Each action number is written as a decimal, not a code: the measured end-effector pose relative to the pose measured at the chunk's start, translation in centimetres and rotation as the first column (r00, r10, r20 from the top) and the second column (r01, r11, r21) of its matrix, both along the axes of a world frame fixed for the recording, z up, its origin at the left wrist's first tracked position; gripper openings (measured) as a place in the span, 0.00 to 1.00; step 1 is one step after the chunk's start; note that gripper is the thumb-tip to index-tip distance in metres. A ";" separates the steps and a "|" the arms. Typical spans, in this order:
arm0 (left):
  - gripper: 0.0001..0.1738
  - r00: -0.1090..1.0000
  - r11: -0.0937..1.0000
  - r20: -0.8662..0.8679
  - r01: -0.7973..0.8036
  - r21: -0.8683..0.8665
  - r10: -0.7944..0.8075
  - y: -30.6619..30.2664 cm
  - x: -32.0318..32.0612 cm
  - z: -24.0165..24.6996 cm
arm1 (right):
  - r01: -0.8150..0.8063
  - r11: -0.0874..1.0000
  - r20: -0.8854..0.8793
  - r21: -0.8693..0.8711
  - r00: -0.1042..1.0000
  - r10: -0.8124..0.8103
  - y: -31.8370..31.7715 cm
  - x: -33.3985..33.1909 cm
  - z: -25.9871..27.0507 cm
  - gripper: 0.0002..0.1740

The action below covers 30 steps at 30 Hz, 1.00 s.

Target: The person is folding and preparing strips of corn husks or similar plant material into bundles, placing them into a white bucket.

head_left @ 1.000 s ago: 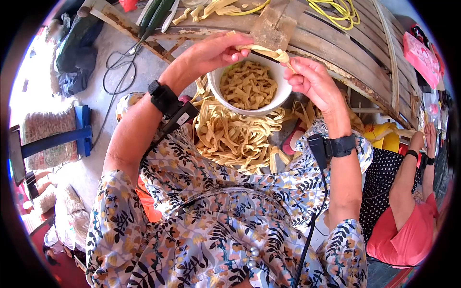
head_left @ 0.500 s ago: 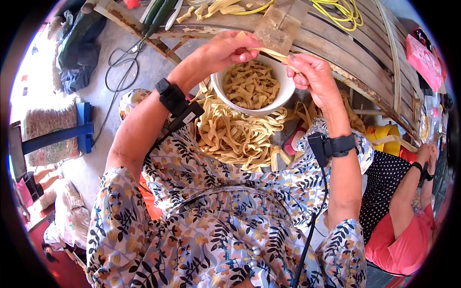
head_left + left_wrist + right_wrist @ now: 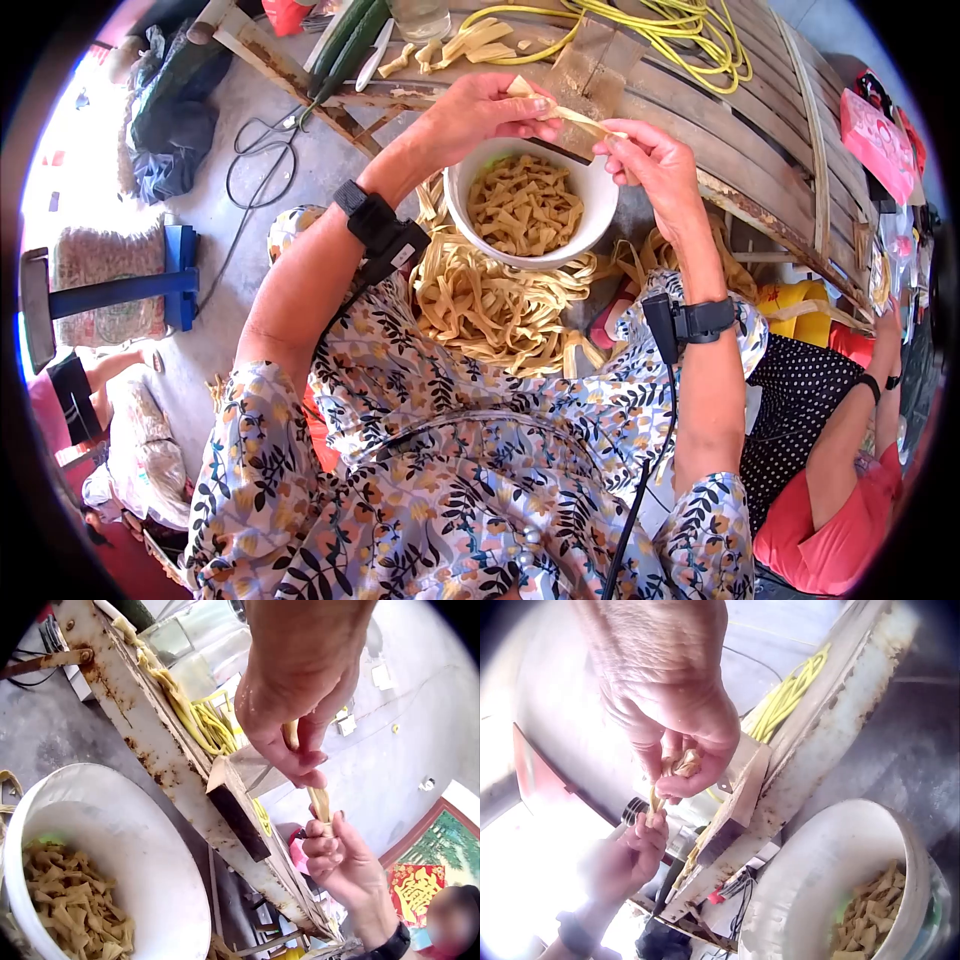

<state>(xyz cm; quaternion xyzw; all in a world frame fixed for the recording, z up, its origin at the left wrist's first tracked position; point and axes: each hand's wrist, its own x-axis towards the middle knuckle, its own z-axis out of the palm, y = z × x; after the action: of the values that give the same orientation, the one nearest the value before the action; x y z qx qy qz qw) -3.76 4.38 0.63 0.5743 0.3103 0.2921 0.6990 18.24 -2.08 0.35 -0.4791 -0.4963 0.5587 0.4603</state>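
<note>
Between my two hands stretches a pale yellow flat strip [image 3: 578,119], slightly twisted, above the far rim of a white bucket [image 3: 598,208]. My left hand [image 3: 490,118] pinches one end between thumb and fingers, and a short end sticks up past them. At the other end, my right hand [image 3: 652,168] pinches the strip; in the right wrist view a folded bunch of strip [image 3: 681,763] shows among its fingers. Short folded yellow pieces [image 3: 525,205] lie inside the bucket. Below it spreads a heap of long loose strips [image 3: 500,310].
A slatted wooden bench [image 3: 765,140] with a rusty metal edge stands just beyond the bucket. It carries yellow cord [image 3: 690,45], several strip pieces [image 3: 480,42], a glass jar [image 3: 420,18] and dark green cucumbers [image 3: 345,50]. Another person's arm [image 3: 840,430] shows at right.
The loop of strip seen near my right fingers a second ago no longer shows between my hands; the strip there is now flatter. The head view has shifted, so bench and bucket appear lower.
</note>
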 end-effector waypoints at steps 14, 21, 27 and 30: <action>0.12 0.988 0.988 0.059 -0.146 0.059 0.142 3.4 2.0 1.8 | 0.137 0.989 -0.218 0.049 0.968 -0.124 3.2 0.4 1.7 0.12; 0.10 0.980 0.986 0.108 -0.160 -0.058 0.165 3.7 2.7 2.4 | 0.072 0.994 -0.465 -0.085 0.880 -0.103 3.5 0.7 2.7 0.13; 0.10 0.979 0.984 0.098 -0.174 -0.046 0.178 3.8 3.0 2.1 | 0.137 0.984 -0.304 -0.110 0.938 -0.165 4.2 1.3 2.3 0.12; 0.10 0.977 0.981 0.085 -0.194 -0.016 0.195 4.2 3.1 2.6 | 0.202 0.974 -0.282 -0.097 0.933 -0.222 4.4 0.6 2.5 0.11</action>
<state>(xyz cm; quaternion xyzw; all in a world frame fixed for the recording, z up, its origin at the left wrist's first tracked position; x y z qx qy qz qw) -0.67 8.61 3.20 0.5255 0.3357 0.3825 0.6818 18.88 2.35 2.85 -0.4575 -0.3495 0.5865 0.5697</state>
